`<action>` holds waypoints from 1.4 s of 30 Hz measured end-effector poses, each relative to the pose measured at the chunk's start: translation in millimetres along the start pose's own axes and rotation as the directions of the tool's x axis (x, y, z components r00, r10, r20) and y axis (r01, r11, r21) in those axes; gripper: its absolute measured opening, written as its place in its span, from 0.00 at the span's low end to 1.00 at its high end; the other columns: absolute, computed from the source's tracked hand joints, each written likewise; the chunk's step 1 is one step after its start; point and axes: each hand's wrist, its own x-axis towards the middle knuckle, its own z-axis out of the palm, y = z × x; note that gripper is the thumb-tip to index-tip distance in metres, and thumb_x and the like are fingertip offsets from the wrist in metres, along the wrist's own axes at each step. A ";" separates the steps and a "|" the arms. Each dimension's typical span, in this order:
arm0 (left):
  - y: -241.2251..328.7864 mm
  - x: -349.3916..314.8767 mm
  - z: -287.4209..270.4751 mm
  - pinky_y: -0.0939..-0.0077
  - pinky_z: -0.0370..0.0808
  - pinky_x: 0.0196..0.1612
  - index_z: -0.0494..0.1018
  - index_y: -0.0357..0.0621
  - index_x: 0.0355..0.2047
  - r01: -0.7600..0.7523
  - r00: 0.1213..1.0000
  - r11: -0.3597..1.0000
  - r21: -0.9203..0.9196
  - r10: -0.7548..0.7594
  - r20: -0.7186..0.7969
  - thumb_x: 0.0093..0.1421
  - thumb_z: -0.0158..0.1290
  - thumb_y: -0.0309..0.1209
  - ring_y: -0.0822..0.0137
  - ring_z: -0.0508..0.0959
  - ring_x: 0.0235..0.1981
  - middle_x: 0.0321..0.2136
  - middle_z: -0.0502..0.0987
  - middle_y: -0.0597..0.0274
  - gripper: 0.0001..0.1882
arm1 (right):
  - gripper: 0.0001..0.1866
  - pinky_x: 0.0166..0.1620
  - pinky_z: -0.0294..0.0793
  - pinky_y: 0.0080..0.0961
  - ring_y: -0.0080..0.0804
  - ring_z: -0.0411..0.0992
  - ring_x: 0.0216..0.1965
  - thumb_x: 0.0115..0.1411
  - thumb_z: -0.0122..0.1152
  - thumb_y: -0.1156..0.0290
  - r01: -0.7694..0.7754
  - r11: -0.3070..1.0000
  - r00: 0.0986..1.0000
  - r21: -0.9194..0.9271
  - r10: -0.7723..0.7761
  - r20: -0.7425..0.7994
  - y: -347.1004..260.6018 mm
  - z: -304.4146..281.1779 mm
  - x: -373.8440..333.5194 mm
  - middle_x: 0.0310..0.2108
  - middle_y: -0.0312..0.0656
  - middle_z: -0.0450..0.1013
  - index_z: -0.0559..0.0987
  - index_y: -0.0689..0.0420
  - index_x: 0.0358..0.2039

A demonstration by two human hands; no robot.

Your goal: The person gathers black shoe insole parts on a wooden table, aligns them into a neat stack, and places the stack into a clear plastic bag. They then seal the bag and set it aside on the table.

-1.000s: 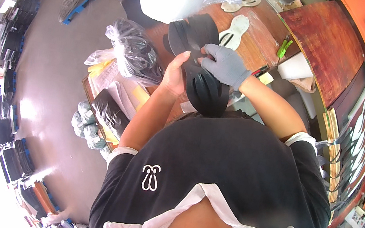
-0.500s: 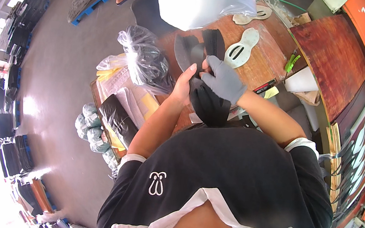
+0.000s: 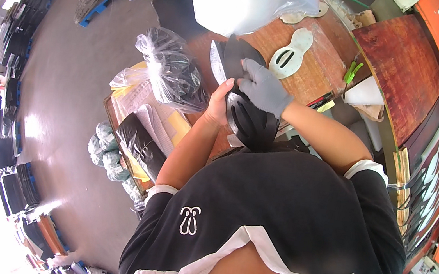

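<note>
Bare left hand (image 3: 217, 105) grips black sole-shaped sheets (image 3: 251, 124); gray-gloved right hand (image 3: 264, 87) bends over them, pinch undeterminable. Pale slotted template (image 3: 299, 47) lies nearby on the table (image 3: 309, 74).

We observed that the gloved right hand (image 3: 266, 88) had straightened its fingers over the black slotted pieces (image 3: 261, 123); a pale, shiny strip (image 3: 218, 64) had appeared along their far-left edge.

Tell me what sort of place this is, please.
It looks like a workshop or factory: stacks of dark material along the left, a blue pallet, and a pale slotted plate on a wooden table.
</note>
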 end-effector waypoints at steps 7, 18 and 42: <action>2.3 -4.6 18.3 0.63 0.73 0.49 0.67 0.36 0.50 0.010 1.000 1.000 -0.020 -0.011 -0.021 0.56 0.50 0.42 0.57 0.76 0.43 0.43 0.75 0.51 0.26 | 0.18 0.38 0.69 0.26 0.29 0.68 0.34 0.57 0.56 0.70 -0.206 0.977 0.978 0.051 0.208 -0.019 1.6 -5.6 11.8 0.32 0.45 0.70 0.68 0.66 0.45; 2.6 -6.9 23.9 0.64 0.74 0.46 0.70 0.35 0.46 0.060 0.997 0.993 -0.103 -0.054 0.058 0.57 0.49 0.41 0.57 0.78 0.39 0.37 0.77 0.53 0.23 | 0.13 0.36 0.67 0.25 0.25 0.65 0.30 0.56 0.55 0.72 -0.183 0.981 0.982 0.062 0.185 -0.026 -2.5 -10.7 9.2 0.28 0.40 0.68 0.68 0.64 0.39; -3.6 5.6 10.3 0.67 0.66 0.54 0.59 0.38 0.57 0.088 0.995 0.973 0.215 -0.095 0.020 0.52 0.59 0.39 0.64 0.69 0.51 0.47 0.69 0.59 0.35 | 0.18 0.42 0.70 0.35 0.47 0.73 0.35 0.58 0.50 0.60 0.260 0.912 0.963 -0.316 -0.219 0.160 -30.8 -36.4 17.6 0.32 0.51 0.76 0.78 0.64 0.33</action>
